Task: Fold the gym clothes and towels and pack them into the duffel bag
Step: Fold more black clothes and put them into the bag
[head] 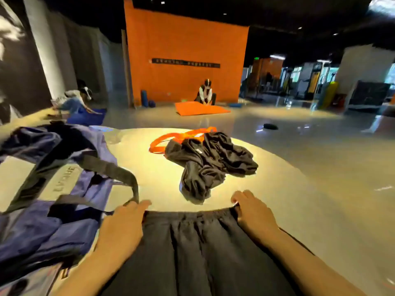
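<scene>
A pair of dark shorts (192, 248) with a gathered elastic waistband lies spread on the pale round table (288, 184) in front of me. My left hand (126, 221) grips the waistband's left corner and my right hand (254, 212) grips its right corner. A crumpled black garment (211, 163) lies in a heap at the middle of the table. The blue duffel bag (42, 189) with black straps lies on the left of the table, beside my left hand.
An orange strap or band (171, 139) lies behind the black heap. Beyond the table, two people kneel on mats on the glossy floor before an orange wall (186, 56). A small dark object (270, 126) sits on the floor to the right.
</scene>
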`<action>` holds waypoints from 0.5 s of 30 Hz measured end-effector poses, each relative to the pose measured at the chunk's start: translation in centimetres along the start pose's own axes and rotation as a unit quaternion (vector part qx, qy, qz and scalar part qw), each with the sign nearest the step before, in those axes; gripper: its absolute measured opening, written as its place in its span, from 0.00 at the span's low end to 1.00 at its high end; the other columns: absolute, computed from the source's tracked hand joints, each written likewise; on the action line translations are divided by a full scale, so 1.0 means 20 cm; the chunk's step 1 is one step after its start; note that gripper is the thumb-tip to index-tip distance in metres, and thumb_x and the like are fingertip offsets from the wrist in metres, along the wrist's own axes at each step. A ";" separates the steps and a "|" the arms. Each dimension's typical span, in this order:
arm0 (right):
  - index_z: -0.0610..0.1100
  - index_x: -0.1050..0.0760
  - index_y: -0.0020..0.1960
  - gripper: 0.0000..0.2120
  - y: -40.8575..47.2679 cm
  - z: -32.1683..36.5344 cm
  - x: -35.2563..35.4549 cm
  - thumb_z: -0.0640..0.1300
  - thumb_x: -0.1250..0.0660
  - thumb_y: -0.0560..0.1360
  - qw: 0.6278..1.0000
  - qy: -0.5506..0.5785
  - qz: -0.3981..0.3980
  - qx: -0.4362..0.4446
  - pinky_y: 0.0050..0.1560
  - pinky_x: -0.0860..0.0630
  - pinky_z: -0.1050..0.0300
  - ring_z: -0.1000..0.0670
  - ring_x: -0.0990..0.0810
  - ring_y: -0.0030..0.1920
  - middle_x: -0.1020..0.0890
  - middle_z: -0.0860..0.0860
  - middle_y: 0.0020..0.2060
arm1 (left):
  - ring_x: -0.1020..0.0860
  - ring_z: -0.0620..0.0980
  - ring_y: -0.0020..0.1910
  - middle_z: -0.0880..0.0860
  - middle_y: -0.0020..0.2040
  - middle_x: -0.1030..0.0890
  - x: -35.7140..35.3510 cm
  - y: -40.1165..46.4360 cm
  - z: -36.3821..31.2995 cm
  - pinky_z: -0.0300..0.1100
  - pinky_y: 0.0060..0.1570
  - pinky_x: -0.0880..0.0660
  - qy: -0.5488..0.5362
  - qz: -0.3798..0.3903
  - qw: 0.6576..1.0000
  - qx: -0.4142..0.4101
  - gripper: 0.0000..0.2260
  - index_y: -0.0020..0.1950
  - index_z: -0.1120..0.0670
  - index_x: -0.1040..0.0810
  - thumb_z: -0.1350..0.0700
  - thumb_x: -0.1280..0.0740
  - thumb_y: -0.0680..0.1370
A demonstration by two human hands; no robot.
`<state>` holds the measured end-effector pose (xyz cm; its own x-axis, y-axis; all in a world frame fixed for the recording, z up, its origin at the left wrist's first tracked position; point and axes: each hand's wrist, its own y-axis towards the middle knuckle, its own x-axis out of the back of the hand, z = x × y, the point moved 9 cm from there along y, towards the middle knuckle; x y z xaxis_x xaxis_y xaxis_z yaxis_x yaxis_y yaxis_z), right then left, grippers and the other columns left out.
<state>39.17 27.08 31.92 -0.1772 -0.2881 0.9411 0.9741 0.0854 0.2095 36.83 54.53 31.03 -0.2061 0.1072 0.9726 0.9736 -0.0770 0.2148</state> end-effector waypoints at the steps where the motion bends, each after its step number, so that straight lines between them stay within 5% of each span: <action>1: 0.50 0.31 0.59 0.09 0.01 -0.01 -0.04 0.45 0.41 0.79 1.000 -0.005 -0.014 0.006 0.43 0.31 0.56 0.48 0.27 0.51 0.28 0.51 0.57 | 0.25 0.54 0.60 0.51 0.64 0.25 0.00 0.01 0.01 0.50 0.52 0.24 -0.008 -0.038 0.999 0.005 0.22 0.73 0.43 0.36 0.57 0.41 0.80; 5: 0.48 0.28 0.61 0.12 0.11 -0.10 -0.05 0.43 0.38 0.78 0.997 0.019 -0.067 0.013 0.41 0.34 0.57 0.46 0.26 0.51 0.27 0.49 0.57 | 0.21 0.62 0.43 0.59 0.50 0.19 0.02 0.11 0.07 0.52 0.35 0.23 -0.059 -0.140 0.987 -0.049 0.15 0.61 0.56 0.21 0.61 0.30 0.74; 9: 0.45 0.27 0.61 0.12 0.22 -0.13 -0.05 0.43 0.37 0.77 0.997 0.009 -0.073 0.024 0.43 0.36 0.58 0.46 0.26 0.52 0.26 0.48 0.57 | 0.21 0.62 0.48 0.59 0.53 0.20 -0.01 0.26 0.06 0.55 0.42 0.23 -0.065 -0.123 0.987 -0.080 0.16 0.60 0.56 0.21 0.54 0.39 0.74; 15: 0.40 0.26 0.55 0.10 0.37 -0.22 -0.04 0.45 0.38 0.78 0.993 -0.014 -0.115 0.015 0.42 0.32 0.53 0.42 0.26 0.50 0.24 0.43 0.51 | 0.23 0.64 0.51 0.61 0.56 0.22 -0.03 0.41 0.03 0.56 0.45 0.25 -0.030 -0.147 0.984 -0.092 0.13 0.62 0.57 0.22 0.59 0.34 0.77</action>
<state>47.12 23.85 31.51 -0.3982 -0.2761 0.8748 0.9032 0.0489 0.4265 45.00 54.52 32.17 -0.4648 0.2093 0.8603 0.8375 -0.2113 0.5039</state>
